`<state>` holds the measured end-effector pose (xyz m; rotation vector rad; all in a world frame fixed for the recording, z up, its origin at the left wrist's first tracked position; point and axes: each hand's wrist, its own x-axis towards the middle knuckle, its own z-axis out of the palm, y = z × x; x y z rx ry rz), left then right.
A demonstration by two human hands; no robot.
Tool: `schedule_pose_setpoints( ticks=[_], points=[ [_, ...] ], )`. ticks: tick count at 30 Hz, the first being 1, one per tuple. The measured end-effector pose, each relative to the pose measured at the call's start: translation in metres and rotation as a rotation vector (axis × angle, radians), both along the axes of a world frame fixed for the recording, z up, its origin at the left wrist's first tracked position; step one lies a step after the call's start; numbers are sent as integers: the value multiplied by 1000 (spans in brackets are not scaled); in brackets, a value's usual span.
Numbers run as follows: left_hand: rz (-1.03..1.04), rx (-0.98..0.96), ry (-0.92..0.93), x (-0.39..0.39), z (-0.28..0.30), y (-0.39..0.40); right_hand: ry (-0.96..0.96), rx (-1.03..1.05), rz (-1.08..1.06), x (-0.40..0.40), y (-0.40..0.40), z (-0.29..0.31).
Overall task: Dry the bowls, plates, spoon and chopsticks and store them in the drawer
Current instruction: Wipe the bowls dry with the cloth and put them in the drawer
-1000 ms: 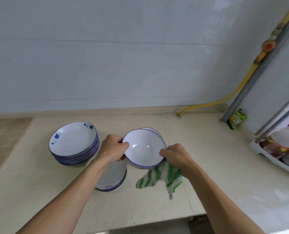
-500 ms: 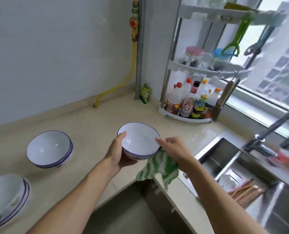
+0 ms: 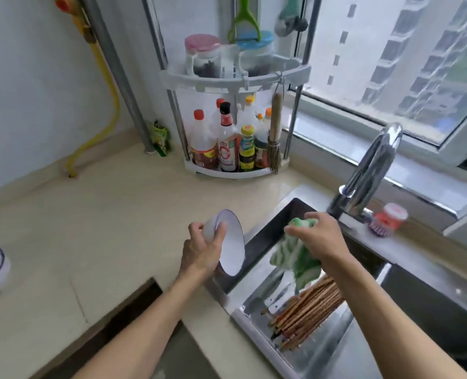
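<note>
the chopsticks (image 3: 306, 310) lie in the sink (image 3: 431, 310) near the front edge, not dried yet. a moment ago the bowl (image 3: 231, 243) sat level over the bench; now the left hand (image 3: 202, 248) grips it tipped over the sink's left edge, and the right hand (image 3: 318, 237) holds the green cloth (image 3: 295, 258) bunched up above the sink, so i think water is being tipped out before more wiping.
</note>
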<state>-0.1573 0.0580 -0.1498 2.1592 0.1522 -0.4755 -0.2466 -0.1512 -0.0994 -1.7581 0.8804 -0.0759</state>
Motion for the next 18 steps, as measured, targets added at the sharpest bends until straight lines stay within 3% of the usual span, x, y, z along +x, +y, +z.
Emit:
schedule_pose_setpoints(
  ticks=[8, 18],
  points=[
    [-365, 235, -208, -13, -9, -34, 26, 59, -10, 4, -35, -25],
    [-468, 297, -266, -13, 5, -37, -59, 93, -4, 9, -32, -24]
  ],
)
